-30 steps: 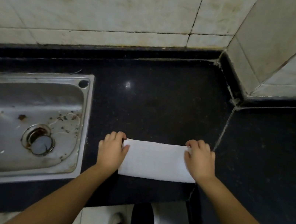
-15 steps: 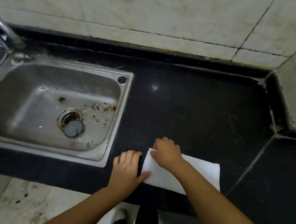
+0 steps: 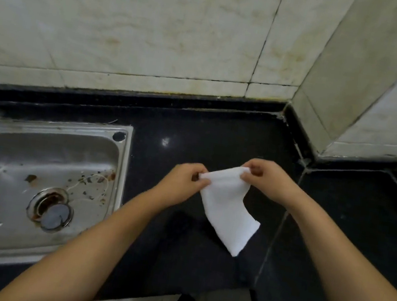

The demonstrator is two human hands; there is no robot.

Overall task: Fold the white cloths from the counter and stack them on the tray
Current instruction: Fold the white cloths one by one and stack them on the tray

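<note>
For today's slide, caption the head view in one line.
Both hands, left and right, pinch a white cloth above the black counter.

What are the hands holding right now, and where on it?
The white cloth: left hand and right hand each pinch an end of its top edge, and the rest hangs down above the counter.

The black counter lies bare from the sink's right rim to the corner where the tiled walls meet, so a hand could pass freely along its back edge. Over its front edge the white cloth hangs from both hands, blocking the middle
</note>
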